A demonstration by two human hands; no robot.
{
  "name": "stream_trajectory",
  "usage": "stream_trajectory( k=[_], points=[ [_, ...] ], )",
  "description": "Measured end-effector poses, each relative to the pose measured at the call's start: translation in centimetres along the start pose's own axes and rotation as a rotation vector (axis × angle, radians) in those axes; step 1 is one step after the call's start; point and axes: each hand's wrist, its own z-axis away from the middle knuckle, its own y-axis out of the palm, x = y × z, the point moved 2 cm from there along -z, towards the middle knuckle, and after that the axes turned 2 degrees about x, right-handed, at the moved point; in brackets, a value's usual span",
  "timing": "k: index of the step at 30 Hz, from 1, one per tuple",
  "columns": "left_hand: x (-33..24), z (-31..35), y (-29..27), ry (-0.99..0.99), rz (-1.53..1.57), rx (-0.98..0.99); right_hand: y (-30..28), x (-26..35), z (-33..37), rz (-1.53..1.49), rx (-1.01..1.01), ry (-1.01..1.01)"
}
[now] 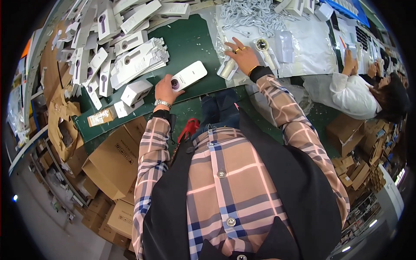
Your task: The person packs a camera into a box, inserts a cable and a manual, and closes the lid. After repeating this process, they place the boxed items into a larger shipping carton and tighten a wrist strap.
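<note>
My left hand [165, 91] grips the lower end of a long white carton [190, 75] with a dark round picture on it. The carton lies at a slant over the green table [190, 41]. My right hand [243, 57] has its fingers spread, with a ring on one of them. Below these fingers lies a clear plastic tray with a cream-coloured handheld device [227, 69]; I cannot tell whether they touch it. Just right of the hand, a second such device with a round dial-like head [261, 44] sits in a clear tray.
Printed white cartons [128, 60] pile up at the left, some flat. White cables [255, 17] heap at the far middle, near an empty clear tray [284, 45]. A co-worker in a white top [353, 93] sits at the right. Brown cardboard boxes [115, 158] stand below the table's left.
</note>
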Motion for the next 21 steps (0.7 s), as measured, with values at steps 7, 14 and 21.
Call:
stream_trajectory(
  k=[7, 14, 21],
  points=[
    [-0.2, 1.3, -0.1, 0.062, 0.090, -0.018, -3.5, 1.1, 0.2, -0.546, 0.327, 0.164],
    [-3.7, 0.5, -1.6, 0.349, 0.056, -0.032, -4.3, 2.2, 0.6, -0.597, 0.333, 0.064],
    [-5.8, -0.2, -3.2, 0.257, 0.094, 0.166, -5.0, 2.9, 0.5, -0.593, 0.388, 0.099]
  ],
)
